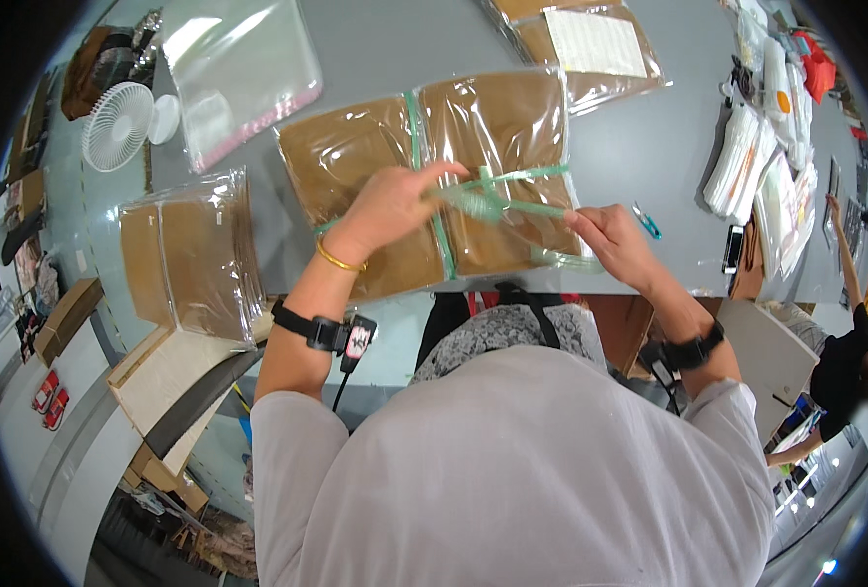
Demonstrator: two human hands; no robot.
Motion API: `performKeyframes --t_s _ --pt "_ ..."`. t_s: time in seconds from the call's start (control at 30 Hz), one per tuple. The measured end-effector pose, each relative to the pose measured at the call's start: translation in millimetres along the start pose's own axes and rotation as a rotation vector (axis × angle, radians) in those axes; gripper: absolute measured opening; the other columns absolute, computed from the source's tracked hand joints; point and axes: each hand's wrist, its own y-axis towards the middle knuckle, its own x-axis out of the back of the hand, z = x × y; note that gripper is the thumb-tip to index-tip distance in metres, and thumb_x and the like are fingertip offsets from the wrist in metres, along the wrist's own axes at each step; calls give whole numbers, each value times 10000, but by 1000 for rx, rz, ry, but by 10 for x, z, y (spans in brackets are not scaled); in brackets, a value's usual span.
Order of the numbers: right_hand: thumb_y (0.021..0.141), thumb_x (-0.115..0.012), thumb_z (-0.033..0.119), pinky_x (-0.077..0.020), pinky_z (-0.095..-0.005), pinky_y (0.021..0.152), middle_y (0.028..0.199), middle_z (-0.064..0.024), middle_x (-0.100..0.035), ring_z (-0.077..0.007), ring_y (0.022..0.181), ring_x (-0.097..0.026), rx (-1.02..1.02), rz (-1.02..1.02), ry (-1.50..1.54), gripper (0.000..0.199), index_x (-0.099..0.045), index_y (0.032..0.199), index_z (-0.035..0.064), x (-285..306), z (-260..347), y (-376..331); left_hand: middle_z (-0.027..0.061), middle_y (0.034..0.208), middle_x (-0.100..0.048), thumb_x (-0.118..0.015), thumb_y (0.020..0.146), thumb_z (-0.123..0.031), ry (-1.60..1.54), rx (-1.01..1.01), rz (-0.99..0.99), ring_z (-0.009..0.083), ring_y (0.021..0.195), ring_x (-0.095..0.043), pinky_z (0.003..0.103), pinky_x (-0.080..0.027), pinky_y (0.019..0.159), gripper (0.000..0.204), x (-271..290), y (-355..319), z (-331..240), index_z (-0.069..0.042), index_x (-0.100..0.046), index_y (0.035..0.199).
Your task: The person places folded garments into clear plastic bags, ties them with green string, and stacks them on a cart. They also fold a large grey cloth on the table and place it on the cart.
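Note:
A bundle of brown sheets in clear plastic sleeves (497, 112) lies on the table in front of me, crossed by green plastic twine (413, 132). The twine meets over the right half of the bundle, where a loop of it is blurred by motion. My left hand (395, 203) is above the bundle's middle, fingers closed around the twine, index finger pointing right. Over the bundle's right edge, my right hand (615, 240) pinches a stretched length of the same twine between thumb and fingers. More loose twine lies at the near right corner.
Small blue snips (647, 221) lie right of my right hand, with a phone (734, 248) beyond. Another wrapped stack (204, 259) stands at left, clear bags (243, 78) and a white fan (119, 127) behind it. White packets (740, 161) lie at right; another person (845, 362) works there.

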Motion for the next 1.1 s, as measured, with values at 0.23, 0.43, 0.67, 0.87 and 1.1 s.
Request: performKeyframes --t_s 0.23,0.43,0.67,0.87,1.1 --pt "982 -569 244 -509 -233 769 1328 -87 -552 -149 992 -613 60 122 779 264 -651 1115 30 -175 706 819 -6 693 -631 -618 969 -225 -514 233 -247 130 556 -545 295 -431 540 258 123 -135 -313 -15 -725 866" --pt "863 -721 235 -523 -326 660 941 -45 -681 -218 805 -683 365 -136 140 278 -637 1092 102 -1093 806 1053 -64 570 -293 -488 1041 -203 -1569 492 -511 58 508 -330 246 -295 487 226 145 -222 -215 -17 -577 947" --pt "970 -611 183 -480 -264 606 854 -7 -688 -135 688 -625 338 -127 446 129 -684 1006 83 -1116 702 1159 47 801 -567 -560 969 -93 -937 416 -378 168 821 -581 297 -511 798 304 59 -489 -326 5 -569 1256" --pt "1001 -563 144 -456 -225 692 850 25 -636 -58 785 -542 209 375 636 203 -729 980 30 -810 564 1284 93 1121 -549 -528 882 36 -331 172 -190 197 942 -593 283 -496 840 384 31 -546 -121 -12 -587 1258" --pt "854 -652 -14 -516 -290 746 963 -52 -655 -143 835 -630 290 200 445 128 -718 962 5 -799 703 1196 61 995 -637 -528 843 32 -506 73 -256 161 897 -606 288 -506 815 337 -208 -289 252 -13 -628 1162"
